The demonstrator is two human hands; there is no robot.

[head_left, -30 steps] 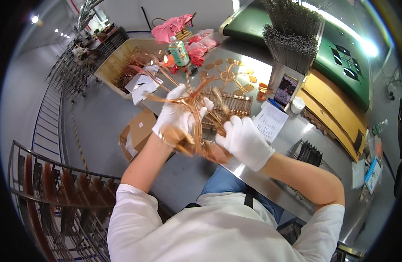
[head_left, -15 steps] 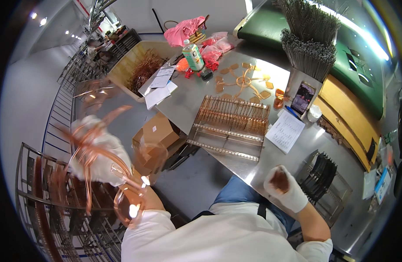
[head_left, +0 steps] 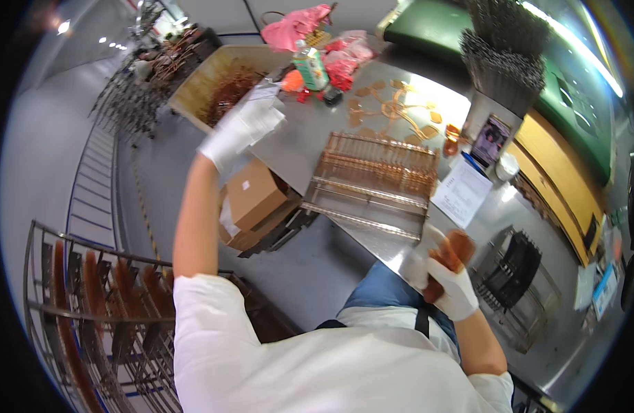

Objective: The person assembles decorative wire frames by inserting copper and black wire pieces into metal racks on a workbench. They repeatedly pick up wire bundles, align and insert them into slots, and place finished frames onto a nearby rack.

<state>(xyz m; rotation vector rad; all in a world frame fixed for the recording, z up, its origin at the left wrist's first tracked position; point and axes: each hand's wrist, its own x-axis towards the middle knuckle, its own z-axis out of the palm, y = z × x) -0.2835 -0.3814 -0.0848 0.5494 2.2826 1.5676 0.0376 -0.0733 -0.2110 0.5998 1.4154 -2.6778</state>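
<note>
My left hand (head_left: 245, 127), in a white glove, reaches out over the table's left corner beside the white papers (head_left: 265, 91). Motion smears its fingers, and no copper strips show in it. In my gloved right hand (head_left: 456, 292), close to the front edge of the table, is a reddish copper-coloured piece (head_left: 460, 249); the fingers are wrapped round it, and its exact kind is unclear. Just beyond that hand lies a metal wire rack (head_left: 372, 213) with a row of thin copper-coloured strips (head_left: 393, 164) across its far part.
A yellowish bin (head_left: 193, 82) of copper scraps stands behind my left hand. An open cardboard box (head_left: 255, 199) sits below the table edge. A bottle (head_left: 310, 65), flat copper-coloured pieces (head_left: 399, 110), a notepad (head_left: 463, 189) and black racked parts (head_left: 513, 272) are on the table. Shelving (head_left: 97, 310) stands lower left.
My left hand has swung from the lower left up to the papers by the bin; the copper strips it held are gone from it. My right hand has turned, showing more of its copper-coloured piece.
</note>
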